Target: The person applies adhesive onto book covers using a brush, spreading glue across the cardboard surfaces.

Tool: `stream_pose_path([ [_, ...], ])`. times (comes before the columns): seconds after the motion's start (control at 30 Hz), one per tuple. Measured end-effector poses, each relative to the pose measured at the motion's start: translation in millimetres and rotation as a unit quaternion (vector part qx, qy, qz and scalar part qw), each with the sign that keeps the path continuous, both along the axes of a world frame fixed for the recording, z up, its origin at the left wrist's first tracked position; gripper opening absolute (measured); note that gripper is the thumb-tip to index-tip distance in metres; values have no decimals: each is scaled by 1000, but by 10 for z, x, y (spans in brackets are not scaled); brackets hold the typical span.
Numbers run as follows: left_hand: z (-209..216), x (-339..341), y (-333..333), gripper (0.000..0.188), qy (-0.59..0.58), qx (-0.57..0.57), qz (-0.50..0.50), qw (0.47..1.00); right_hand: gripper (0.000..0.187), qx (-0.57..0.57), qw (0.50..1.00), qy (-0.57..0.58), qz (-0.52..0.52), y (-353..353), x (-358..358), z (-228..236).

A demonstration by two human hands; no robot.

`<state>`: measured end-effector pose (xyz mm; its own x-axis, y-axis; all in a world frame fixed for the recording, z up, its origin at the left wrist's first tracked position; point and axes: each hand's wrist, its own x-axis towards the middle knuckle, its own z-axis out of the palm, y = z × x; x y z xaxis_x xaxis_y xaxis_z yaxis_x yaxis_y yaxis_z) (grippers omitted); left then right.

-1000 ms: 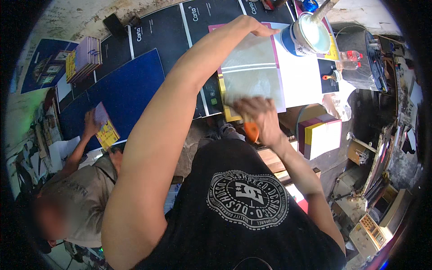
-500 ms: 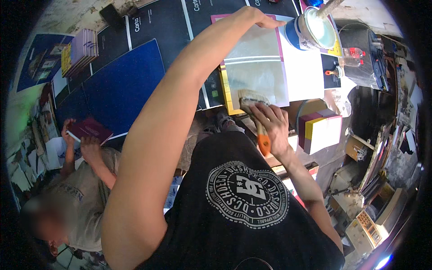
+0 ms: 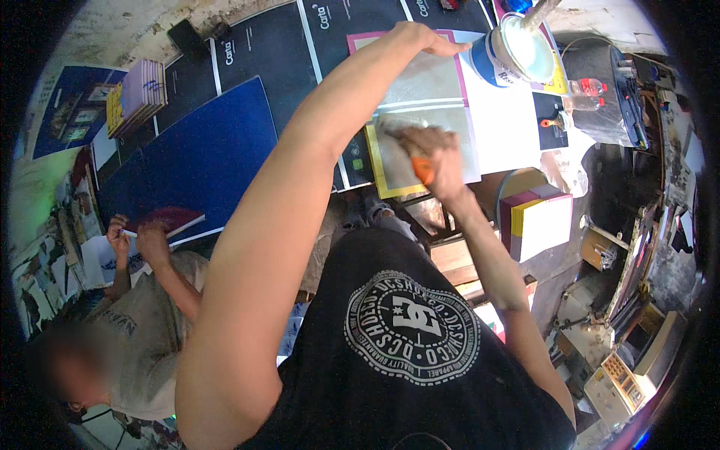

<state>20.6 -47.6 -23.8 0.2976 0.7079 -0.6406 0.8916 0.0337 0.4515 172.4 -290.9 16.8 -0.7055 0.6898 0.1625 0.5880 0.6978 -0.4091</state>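
Note:
My right hand [image 3: 441, 154] is closed around a wide flat paintbrush [image 3: 422, 170] with an orange handle. Its pale bristles rest on a greyish, wet-looking panel [image 3: 454, 161] bordered in yellow, pink and lilac; motion blurs them. At the far end of that panel lies my left hand [image 3: 435, 43], fingers stretched out flat toward a white-and-blue bucket [image 3: 489, 61]. The bucket holds pale liquid and a stick [image 3: 541, 13] stands in it. White paper [image 3: 510, 142] lies to the right of the panel.
A co-worker's hands [image 3: 154, 244] hold a dark red booklet [image 3: 171, 220] at lower left, beside a large blue board [image 3: 202, 150]. Books are stacked [image 3: 139, 97] at far left. On the right are a smaller brush [image 3: 553, 122], plastic bottles [image 3: 585, 88] and a paper stack [image 3: 544, 225].
My right hand has pushed the brush away from me, from the panel's near edge toward its middle. My left hand stays almost in place. The co-worker's booklet has tilted.

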Motion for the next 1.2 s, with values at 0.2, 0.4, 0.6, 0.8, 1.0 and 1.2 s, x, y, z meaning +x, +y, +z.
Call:
stream_pose_path([
  [0.2, -66, 3, -138, 103, 13, 57, 31, 998, 39, -101, 985, -89, 103, -1003, 236, 203],
  [0.4, -5, -4, -56, 105, 5, 30, 26, 999, 41, 7, 998, -24, 52, -302, 407, 524],
  [0.6, 28, 129, -4, 106, 13, 49, 24, 998, 37, -5, 997, -52, 53, -109, 282, 47],
  [0.8, 89, 56, -117, 107, 37, 75, 51, 995, 42, -71, 987, -86, 118, -947, 560, 332],
  [1.0, -31, -438, -1432, 49, -147, 449, 198, 859, 23, -36, 997, 66, -35, -897, 1108, 655],
  [1.2, -15, -46, -3437, 28, -111, 379, 242, 886, 25, -129, 865, 244, -420, -815, 1245, 437],
])
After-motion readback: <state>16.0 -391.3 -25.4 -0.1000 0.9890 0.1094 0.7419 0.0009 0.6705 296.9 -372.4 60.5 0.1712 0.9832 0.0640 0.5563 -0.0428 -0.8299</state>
